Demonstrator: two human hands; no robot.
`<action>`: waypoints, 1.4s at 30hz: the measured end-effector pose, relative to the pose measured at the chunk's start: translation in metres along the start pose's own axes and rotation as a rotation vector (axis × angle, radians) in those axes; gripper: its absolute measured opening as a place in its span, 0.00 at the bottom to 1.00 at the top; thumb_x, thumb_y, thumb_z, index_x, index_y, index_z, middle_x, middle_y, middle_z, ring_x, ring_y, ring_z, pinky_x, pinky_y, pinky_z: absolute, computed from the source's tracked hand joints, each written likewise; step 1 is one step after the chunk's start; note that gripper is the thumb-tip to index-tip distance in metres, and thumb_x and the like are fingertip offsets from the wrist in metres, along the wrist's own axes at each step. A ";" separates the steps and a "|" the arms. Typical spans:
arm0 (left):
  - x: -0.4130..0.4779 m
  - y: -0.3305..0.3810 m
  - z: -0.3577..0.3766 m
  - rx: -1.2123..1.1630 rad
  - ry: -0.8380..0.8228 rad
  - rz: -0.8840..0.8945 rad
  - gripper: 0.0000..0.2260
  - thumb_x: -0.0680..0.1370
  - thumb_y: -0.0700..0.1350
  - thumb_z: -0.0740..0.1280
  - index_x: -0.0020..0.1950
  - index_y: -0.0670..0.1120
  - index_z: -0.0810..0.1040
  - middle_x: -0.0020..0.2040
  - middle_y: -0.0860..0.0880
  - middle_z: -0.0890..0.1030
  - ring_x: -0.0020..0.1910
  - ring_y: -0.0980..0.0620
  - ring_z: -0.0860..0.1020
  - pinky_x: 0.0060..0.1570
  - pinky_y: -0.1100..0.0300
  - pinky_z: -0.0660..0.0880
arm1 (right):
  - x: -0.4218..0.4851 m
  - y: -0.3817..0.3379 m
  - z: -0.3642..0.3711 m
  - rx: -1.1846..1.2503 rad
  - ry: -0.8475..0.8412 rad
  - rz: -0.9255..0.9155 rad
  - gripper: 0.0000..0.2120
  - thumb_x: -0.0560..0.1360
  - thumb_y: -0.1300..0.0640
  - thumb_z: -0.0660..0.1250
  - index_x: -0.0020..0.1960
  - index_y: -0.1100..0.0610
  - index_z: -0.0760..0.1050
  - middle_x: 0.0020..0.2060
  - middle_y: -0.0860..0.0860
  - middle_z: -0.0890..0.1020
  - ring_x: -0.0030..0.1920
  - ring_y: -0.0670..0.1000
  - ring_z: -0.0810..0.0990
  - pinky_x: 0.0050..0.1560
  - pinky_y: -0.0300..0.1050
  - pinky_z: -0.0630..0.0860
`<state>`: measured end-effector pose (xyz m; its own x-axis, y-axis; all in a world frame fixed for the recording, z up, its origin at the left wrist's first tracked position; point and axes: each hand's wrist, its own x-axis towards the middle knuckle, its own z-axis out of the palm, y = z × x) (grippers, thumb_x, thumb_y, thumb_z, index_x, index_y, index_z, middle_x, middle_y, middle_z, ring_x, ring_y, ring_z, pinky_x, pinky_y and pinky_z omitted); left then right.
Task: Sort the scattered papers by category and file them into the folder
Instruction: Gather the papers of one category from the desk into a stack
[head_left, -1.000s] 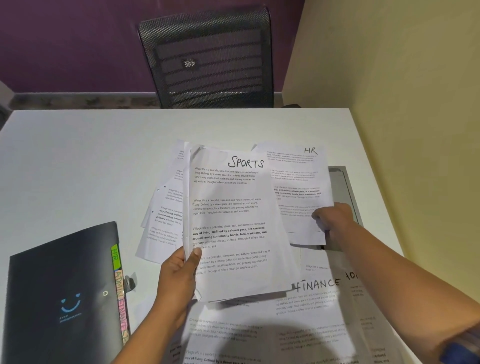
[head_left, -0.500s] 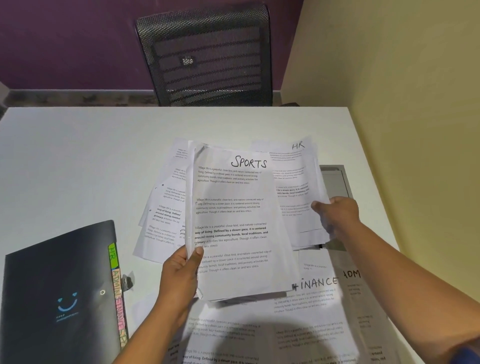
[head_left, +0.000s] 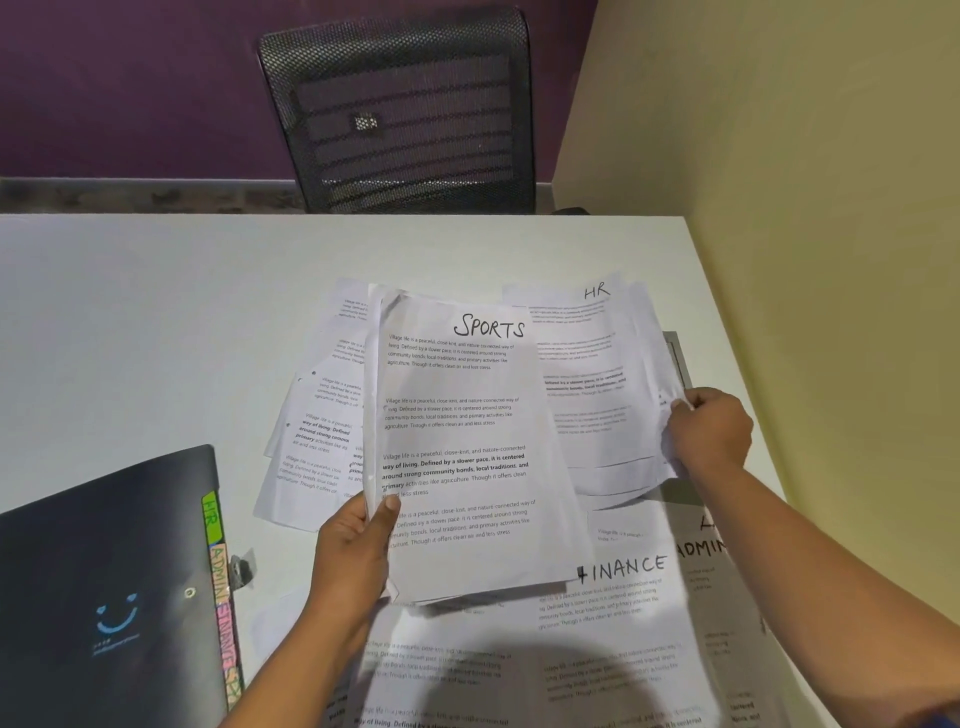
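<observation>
My left hand grips a small stack of sheets by its lower left edge; the top sheet is headed SPORTS. My right hand pinches the right edge of a sheet headed HR, lifted just right of the stack, with more sheets under it. Flat on the white table near me lie a sheet headed FINANCE and one headed ADMIN. Several more printed sheets are fanned out left of the stack. The black folder with coloured tabs lies closed at the front left.
A black mesh chair stands behind the table's far edge. A yellow wall runs along the table's right side. A grey flat object shows under the papers at the right. A binder clip lies beside the folder tabs.
My right hand has pulled the HR sheet out to the right and slightly up, away from the SPORTS stack. My left hand and its stack have held about still.
</observation>
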<state>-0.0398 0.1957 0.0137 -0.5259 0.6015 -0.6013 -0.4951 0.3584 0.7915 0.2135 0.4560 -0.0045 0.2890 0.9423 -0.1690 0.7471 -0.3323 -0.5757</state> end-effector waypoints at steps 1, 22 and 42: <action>0.000 0.000 0.000 0.004 0.001 0.002 0.08 0.82 0.42 0.64 0.55 0.43 0.82 0.49 0.42 0.86 0.49 0.42 0.85 0.52 0.46 0.80 | 0.000 0.002 -0.003 0.005 0.033 -0.041 0.07 0.78 0.63 0.65 0.48 0.61 0.82 0.40 0.58 0.84 0.39 0.59 0.80 0.39 0.43 0.73; 0.007 -0.006 0.011 -0.023 -0.032 -0.005 0.09 0.82 0.40 0.63 0.56 0.43 0.81 0.49 0.43 0.87 0.48 0.44 0.85 0.44 0.54 0.83 | 0.011 0.004 -0.058 0.128 0.199 -0.134 0.12 0.78 0.54 0.63 0.53 0.58 0.82 0.42 0.54 0.84 0.38 0.61 0.83 0.45 0.56 0.83; 0.004 0.000 0.010 -0.039 -0.032 -0.010 0.08 0.81 0.38 0.63 0.56 0.42 0.81 0.50 0.43 0.86 0.48 0.44 0.85 0.40 0.56 0.83 | -0.039 0.001 -0.141 0.560 0.327 -0.178 0.04 0.75 0.48 0.66 0.45 0.46 0.79 0.39 0.50 0.82 0.39 0.51 0.78 0.44 0.54 0.80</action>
<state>-0.0352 0.2056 0.0123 -0.4990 0.6209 -0.6045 -0.5270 0.3364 0.7805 0.2871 0.4136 0.1143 0.4225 0.8908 0.1672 0.4020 -0.0188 -0.9154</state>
